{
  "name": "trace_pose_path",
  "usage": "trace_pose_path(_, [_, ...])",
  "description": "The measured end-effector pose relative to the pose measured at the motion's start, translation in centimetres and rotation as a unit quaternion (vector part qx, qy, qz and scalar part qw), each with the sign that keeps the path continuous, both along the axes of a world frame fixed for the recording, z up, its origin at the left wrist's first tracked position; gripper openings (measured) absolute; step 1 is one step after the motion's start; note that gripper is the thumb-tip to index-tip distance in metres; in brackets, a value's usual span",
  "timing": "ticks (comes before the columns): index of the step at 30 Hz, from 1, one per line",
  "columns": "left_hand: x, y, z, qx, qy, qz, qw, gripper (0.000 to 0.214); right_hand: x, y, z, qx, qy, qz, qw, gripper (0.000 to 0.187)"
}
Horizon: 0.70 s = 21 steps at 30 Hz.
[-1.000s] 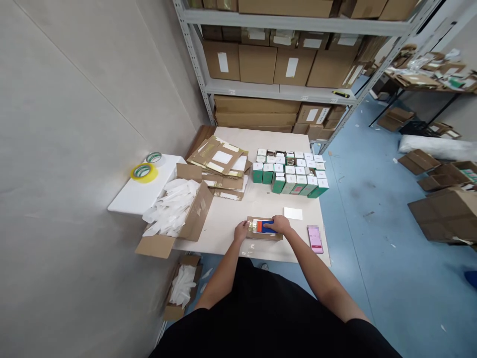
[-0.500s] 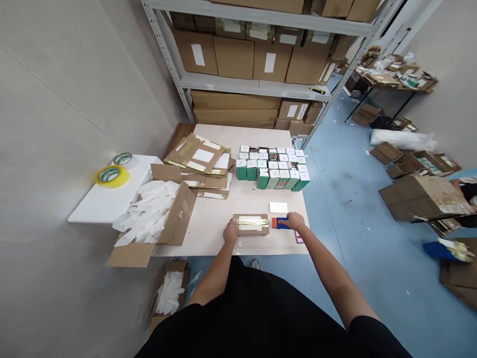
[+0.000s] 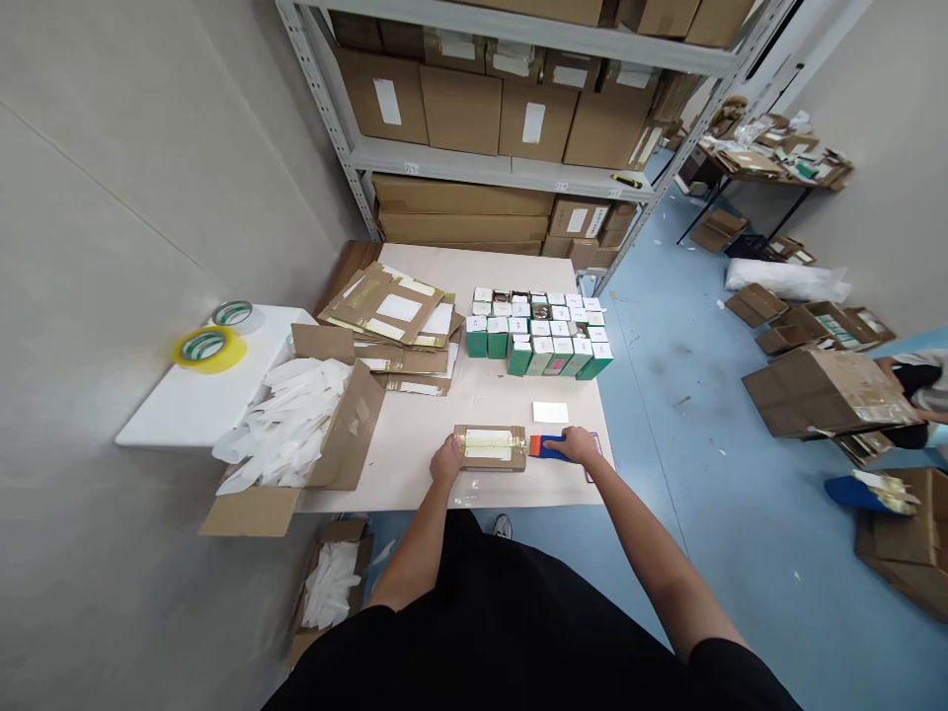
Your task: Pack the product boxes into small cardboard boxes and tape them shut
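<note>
On the pale tabletop (image 3: 415, 484) lies a small cardboard box (image 3: 490, 448) with shiny tape and a white label strip along its top. My left hand (image 3: 445, 459) grips its left end, fingers partly hidden behind the box. In my right hand (image 3: 576, 445) is a blue tool with an orange end (image 3: 549, 447); that end points at the box's right side, close to it. A blank white card (image 3: 550, 413) lies just beyond the tool. Partly covered by my right wrist is a phone-like thing (image 3: 596, 440) with a pink edge.
Several green-and-white small boxes (image 3: 559, 357) stand beyond the card. Flattened cartons (image 3: 404, 304) are piled at the left, behind an open carton (image 3: 361, 425) of white paper strips. Tape rolls (image 3: 209, 350) sit on a white surface. Shelving (image 3: 489, 170) is behind; another person (image 3: 922, 390) is far right.
The small box and both hands have shifted slightly left on the table, with the tool still beside the box's right end. My view has turned a little to the right.
</note>
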State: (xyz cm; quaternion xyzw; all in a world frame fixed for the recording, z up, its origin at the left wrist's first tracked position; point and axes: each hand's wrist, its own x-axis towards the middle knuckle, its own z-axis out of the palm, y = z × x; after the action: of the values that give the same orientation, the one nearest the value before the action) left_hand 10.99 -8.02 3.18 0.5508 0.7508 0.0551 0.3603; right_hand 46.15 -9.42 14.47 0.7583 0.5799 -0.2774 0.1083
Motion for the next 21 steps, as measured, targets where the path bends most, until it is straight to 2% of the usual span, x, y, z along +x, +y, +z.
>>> trace_pose_path(3, [-1.7, 0.1, -0.5, 0.001, -0.024, 0.035, 0.999, 0.053, -2.0, -0.5, 0.9, 0.021, 0.016, -0.009, 1.000, 0.061])
trace_pose_path(6, [-4.0, 0.6, -0.5, -0.008, -0.052, 0.080, 0.995, 0.050, -5.3, -0.2, 2.1, 0.048, 0.028, 0.002, 0.998, 0.062])
trace_pose_path(9, [-6.5, 1.5, 0.2, -0.030, -0.054, 0.120, 0.991, 0.042, -9.4, 1.3, 3.5, 0.059, 0.036, 0.026, 0.997, 0.062])
trace_pose_path(12, [-8.3, 2.6, 1.6, -0.007, -0.054, 0.145, 0.988, 0.039, -13.5, 3.5, 4.8, 0.053, 0.041, 0.059, 0.996, 0.061])
trace_pose_path(16, [-8.8, 3.3, 3.5, 0.050, -0.109, 0.130, 0.984, 0.042, -18.4, 5.6, 5.7, 0.049, 0.048, 0.091, 0.993, 0.061])
trace_pose_path(19, [-8.5, 2.7, 4.3, 0.074, -0.222, 0.086, 0.968, 0.053, -22.0, 6.1, 5.7, 0.049, 0.056, 0.108, 0.991, 0.064])
trace_pose_path(21, [-8.4, 2.0, 4.6, 0.074, -0.267, 0.093, 0.956, 0.060, -24.0, 6.1, 5.7, 0.052, 0.057, 0.114, 0.990, 0.064])
